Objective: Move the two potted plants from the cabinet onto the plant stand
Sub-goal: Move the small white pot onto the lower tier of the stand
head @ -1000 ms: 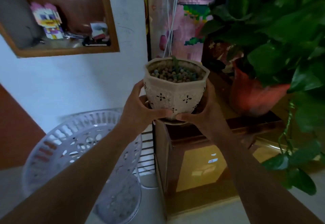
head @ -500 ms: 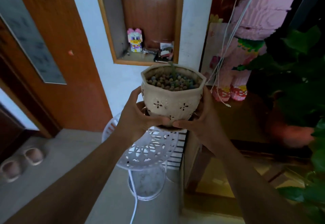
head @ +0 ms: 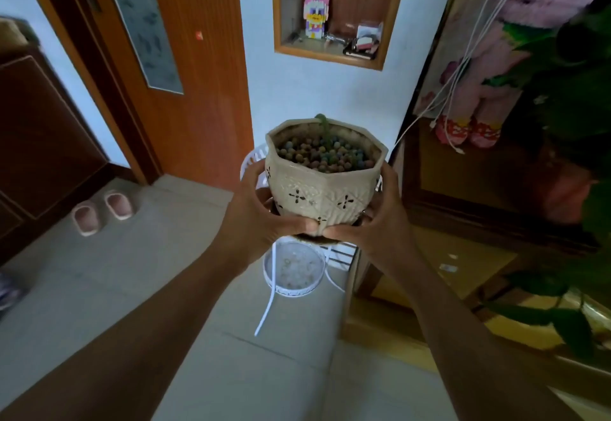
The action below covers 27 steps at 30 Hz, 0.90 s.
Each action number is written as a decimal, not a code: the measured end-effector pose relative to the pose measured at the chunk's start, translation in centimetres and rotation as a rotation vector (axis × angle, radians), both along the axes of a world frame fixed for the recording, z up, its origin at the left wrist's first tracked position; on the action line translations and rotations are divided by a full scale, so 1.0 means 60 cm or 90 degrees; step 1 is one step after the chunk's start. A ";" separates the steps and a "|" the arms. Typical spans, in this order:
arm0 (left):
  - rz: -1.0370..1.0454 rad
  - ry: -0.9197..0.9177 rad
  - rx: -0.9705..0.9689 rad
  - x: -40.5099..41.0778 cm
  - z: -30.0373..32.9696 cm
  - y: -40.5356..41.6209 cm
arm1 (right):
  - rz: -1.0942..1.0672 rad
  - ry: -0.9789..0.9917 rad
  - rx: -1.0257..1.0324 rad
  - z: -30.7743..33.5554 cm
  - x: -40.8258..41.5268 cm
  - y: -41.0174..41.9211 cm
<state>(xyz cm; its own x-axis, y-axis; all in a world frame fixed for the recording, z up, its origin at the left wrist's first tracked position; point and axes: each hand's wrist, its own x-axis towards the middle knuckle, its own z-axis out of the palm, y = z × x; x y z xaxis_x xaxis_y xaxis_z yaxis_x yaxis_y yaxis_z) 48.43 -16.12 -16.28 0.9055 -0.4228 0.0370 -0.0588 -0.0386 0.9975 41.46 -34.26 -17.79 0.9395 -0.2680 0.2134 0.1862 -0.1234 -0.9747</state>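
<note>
Fingers of the left hand (head: 256, 219) and right hand (head: 377, 222) wrap the base of the cream pot (head: 322, 182), gripping it upright in the air directly above the white plant stand (head: 253, 159), whose top shows just behind and below it.

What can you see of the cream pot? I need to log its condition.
The cream pot is an eight-sided, ceramic-looking planter with embossed lattice and small flower cut-outs. It is filled with brown and bluish pebbles, with one thin green sprout at the back rim. It is upright, held in the air by the left hand and right hand, in front of the white plant stand.
</note>
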 end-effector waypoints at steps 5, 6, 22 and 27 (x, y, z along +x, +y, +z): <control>0.037 0.050 0.025 -0.050 -0.079 0.011 | 0.013 0.052 -0.002 -0.085 -0.035 0.004; 0.043 0.056 0.034 -0.056 -0.098 0.008 | 0.015 0.061 -0.002 -0.104 -0.037 0.000; 0.112 0.167 0.115 -0.083 -0.364 -0.075 | 0.102 0.180 0.036 -0.373 -0.026 -0.093; 0.095 0.201 0.116 -0.065 -0.425 -0.066 | 0.086 0.198 0.041 -0.440 -0.014 -0.081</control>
